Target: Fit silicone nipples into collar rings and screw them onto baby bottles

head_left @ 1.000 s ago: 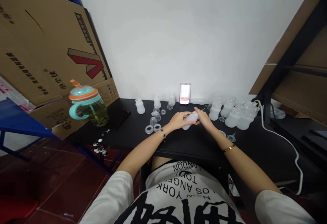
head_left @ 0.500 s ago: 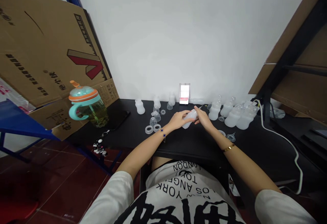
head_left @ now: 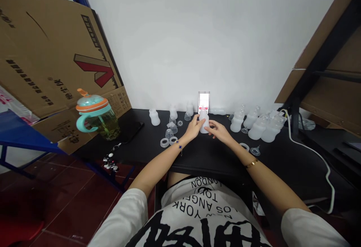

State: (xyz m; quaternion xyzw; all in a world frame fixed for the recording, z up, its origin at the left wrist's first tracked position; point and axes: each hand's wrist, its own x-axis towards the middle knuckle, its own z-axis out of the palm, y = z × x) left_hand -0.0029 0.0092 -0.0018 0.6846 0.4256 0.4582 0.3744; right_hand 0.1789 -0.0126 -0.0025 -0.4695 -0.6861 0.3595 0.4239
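Note:
A whitish baby bottle (head_left: 204,126) stands upright in front of me, in front of the phone. My left hand (head_left: 194,127) is closed around its left side, with the thumb across the front. At the bottle's right edge is my right hand (head_left: 220,131), fingers loosely apart and curved; its fingertips seem to touch the bottle. To the left lie several clear nipples and domed caps (head_left: 169,133), with two white collar rings (head_left: 164,142) near them. A ring (head_left: 244,147) and a clear nipple (head_left: 255,150) lie right of my right forearm.
Assembled baby bottles (head_left: 257,129) are grouped at the right, beside a white cable (head_left: 307,147). Bottles without tops (head_left: 154,117) stand along the wall. A lit phone (head_left: 204,100) leans there. At left are a drink jug (head_left: 97,117), a dark phone (head_left: 134,131) and a cardboard box (head_left: 56,47).
The bottle was tilted between both hands; now it is upright and slightly further left. My right hand has loosened and drawn away from its top, which now shows a clear tip.

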